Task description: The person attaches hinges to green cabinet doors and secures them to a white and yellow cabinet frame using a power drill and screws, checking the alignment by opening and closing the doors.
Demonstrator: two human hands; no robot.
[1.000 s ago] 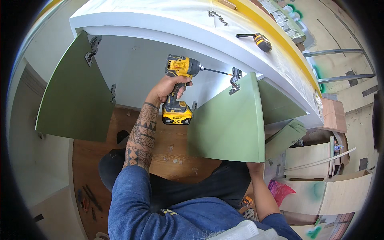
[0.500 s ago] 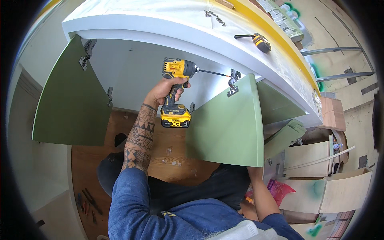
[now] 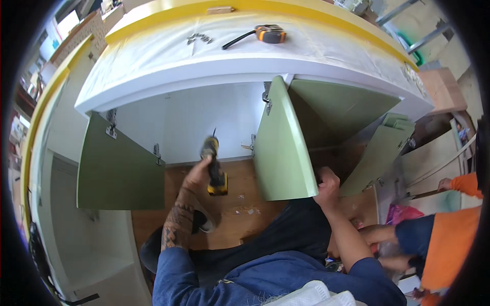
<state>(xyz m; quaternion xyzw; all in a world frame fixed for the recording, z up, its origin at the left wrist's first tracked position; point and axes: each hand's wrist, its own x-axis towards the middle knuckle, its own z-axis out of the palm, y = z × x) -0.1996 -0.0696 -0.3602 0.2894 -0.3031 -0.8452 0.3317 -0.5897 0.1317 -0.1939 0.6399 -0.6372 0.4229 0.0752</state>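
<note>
Right hand [image 3: 327,184] at door [image 3: 282,148] edge

White counter over an open cabinet, wooden floor below

The counter [image 3: 168,58] ran across the upper part of the view, its top white with a yellow strip [image 3: 265,6] along the far edge. A tape measure [image 3: 269,33] with an orange-and-black case lay at about 1 o'clock, a small cluster of metal screws [image 3: 199,37] at about 11 o'clock, well apart from it. The wooden floor [image 3: 240,199] beneath carried a few scattered scraps [image 3: 245,209] near 6 o'clock.
</note>
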